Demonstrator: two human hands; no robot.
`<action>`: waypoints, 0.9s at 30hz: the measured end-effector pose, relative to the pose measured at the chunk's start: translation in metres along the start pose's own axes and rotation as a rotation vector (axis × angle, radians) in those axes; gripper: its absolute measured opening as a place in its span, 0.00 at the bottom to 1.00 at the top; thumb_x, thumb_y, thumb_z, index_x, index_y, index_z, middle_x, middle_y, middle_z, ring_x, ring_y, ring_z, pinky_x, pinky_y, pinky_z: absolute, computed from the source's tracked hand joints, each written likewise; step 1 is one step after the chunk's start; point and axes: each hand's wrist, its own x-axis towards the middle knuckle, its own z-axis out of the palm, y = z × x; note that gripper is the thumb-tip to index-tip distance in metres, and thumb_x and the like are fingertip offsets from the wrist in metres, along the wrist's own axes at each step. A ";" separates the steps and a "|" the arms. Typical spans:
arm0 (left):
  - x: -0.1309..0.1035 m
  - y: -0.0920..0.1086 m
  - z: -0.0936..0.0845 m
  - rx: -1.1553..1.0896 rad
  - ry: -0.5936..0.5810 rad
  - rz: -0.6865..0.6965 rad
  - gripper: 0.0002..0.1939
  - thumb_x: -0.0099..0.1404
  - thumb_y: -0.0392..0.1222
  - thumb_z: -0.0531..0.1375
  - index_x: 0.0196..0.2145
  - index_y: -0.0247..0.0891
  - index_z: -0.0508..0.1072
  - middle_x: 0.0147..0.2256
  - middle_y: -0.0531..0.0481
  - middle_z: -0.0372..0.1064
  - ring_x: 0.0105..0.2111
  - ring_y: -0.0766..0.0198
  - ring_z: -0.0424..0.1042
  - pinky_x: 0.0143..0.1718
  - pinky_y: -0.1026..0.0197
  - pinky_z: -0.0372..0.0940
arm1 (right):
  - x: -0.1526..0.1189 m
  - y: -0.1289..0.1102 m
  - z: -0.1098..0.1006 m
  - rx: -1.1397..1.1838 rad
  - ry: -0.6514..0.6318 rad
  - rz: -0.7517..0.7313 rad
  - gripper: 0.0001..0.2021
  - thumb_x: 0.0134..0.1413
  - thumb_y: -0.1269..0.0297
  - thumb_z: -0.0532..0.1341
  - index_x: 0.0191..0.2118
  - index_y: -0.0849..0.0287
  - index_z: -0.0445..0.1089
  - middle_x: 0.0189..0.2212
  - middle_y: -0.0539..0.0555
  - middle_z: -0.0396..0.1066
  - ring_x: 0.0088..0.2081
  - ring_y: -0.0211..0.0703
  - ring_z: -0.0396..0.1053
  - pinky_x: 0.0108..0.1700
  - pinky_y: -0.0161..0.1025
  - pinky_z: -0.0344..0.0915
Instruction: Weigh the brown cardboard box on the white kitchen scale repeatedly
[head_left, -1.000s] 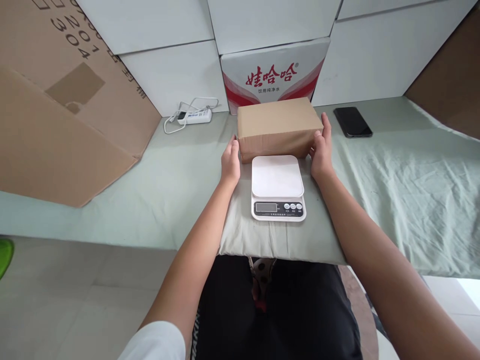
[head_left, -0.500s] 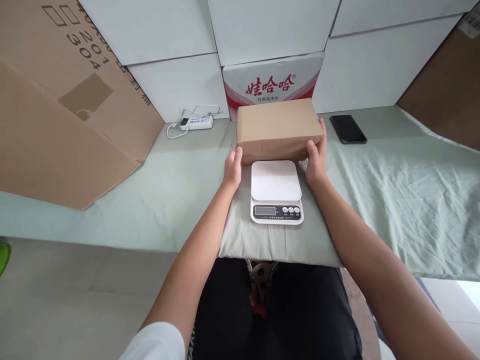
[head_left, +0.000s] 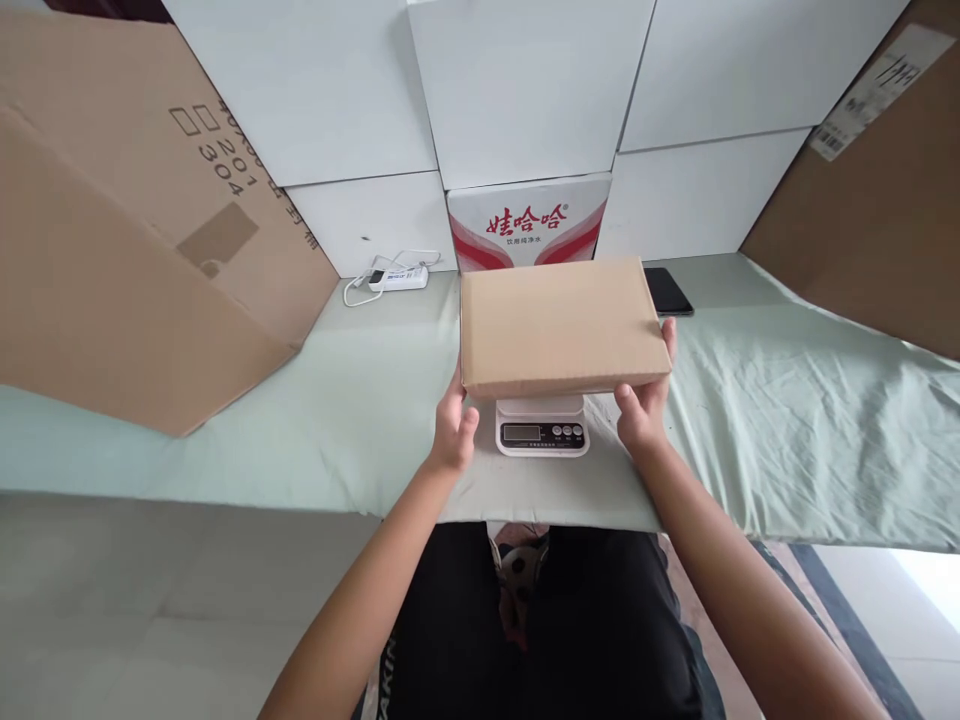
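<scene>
A closed brown cardboard box point(head_left: 562, 325) is held level between my two hands, over the back part of a white kitchen scale point(head_left: 543, 437). My left hand point(head_left: 454, 425) grips the box's left end near the front corner, its thumb out in front. My right hand point(head_left: 645, 405) holds the right end, thumb at the front lower edge and fingers around the side. The scale's display and buttons show in front of the box; most of its weighing plate is hidden beneath it. Whether the box touches the plate, I cannot tell.
Behind the box stands a white and red carton point(head_left: 529, 222). A black phone point(head_left: 667, 292) lies to the right, partly covered. A white power strip with cable point(head_left: 399, 278) is at back left. Large cardboard boxes flank both sides of the cloth-covered table point(head_left: 375, 400).
Both hands have lifted the box and brought it nearer, from behind the scale to over its plate. It now hides most of the plate and part of the phone. The camera view has shifted.
</scene>
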 end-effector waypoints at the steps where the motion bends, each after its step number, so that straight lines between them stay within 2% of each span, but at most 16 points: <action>1: -0.005 0.002 0.000 -0.001 0.000 -0.014 0.39 0.72 0.77 0.53 0.60 0.43 0.79 0.60 0.36 0.80 0.70 0.40 0.73 0.74 0.39 0.65 | -0.005 -0.001 -0.002 0.002 -0.003 0.013 0.60 0.50 0.23 0.66 0.81 0.46 0.46 0.82 0.60 0.47 0.84 0.72 0.46 0.84 0.73 0.44; 4: -0.011 0.004 0.002 0.000 0.023 -0.071 0.39 0.74 0.76 0.52 0.60 0.42 0.79 0.57 0.36 0.82 0.67 0.40 0.75 0.71 0.39 0.68 | -0.010 -0.007 -0.001 -0.018 -0.050 0.076 0.60 0.52 0.24 0.66 0.81 0.49 0.45 0.82 0.64 0.48 0.83 0.69 0.49 0.85 0.71 0.44; 9: -0.007 -0.001 0.000 -0.023 0.053 -0.160 0.37 0.77 0.73 0.50 0.62 0.41 0.77 0.60 0.36 0.81 0.65 0.43 0.77 0.65 0.43 0.70 | -0.007 -0.016 0.005 -0.069 -0.074 0.099 0.57 0.54 0.26 0.66 0.80 0.51 0.49 0.78 0.67 0.55 0.79 0.71 0.55 0.82 0.75 0.47; 14: -0.007 -0.001 0.000 -0.030 0.042 -0.171 0.37 0.77 0.72 0.51 0.65 0.44 0.76 0.62 0.37 0.80 0.68 0.43 0.75 0.68 0.44 0.70 | -0.008 -0.012 0.008 -0.049 -0.025 0.065 0.54 0.55 0.28 0.67 0.80 0.47 0.53 0.73 0.65 0.62 0.76 0.72 0.60 0.80 0.75 0.52; 17: -0.006 0.002 0.002 -0.027 0.029 -0.185 0.37 0.76 0.72 0.51 0.67 0.47 0.76 0.62 0.38 0.80 0.70 0.42 0.73 0.70 0.43 0.69 | -0.008 -0.014 0.009 -0.047 -0.018 0.084 0.53 0.55 0.28 0.66 0.79 0.45 0.53 0.72 0.64 0.62 0.74 0.71 0.62 0.80 0.74 0.54; 21: -0.004 0.005 0.003 -0.023 0.017 -0.212 0.39 0.75 0.74 0.52 0.68 0.46 0.75 0.64 0.38 0.79 0.73 0.42 0.70 0.72 0.43 0.67 | -0.005 -0.022 0.007 -0.106 0.019 0.038 0.49 0.56 0.28 0.65 0.77 0.45 0.58 0.70 0.62 0.63 0.72 0.72 0.63 0.78 0.78 0.55; 27: -0.004 0.006 0.001 -0.014 0.074 -0.191 0.40 0.76 0.73 0.52 0.72 0.45 0.70 0.70 0.39 0.74 0.79 0.44 0.61 0.81 0.44 0.55 | -0.003 -0.027 0.004 -0.133 0.085 0.039 0.43 0.59 0.28 0.61 0.74 0.43 0.64 0.70 0.61 0.66 0.74 0.73 0.61 0.77 0.79 0.56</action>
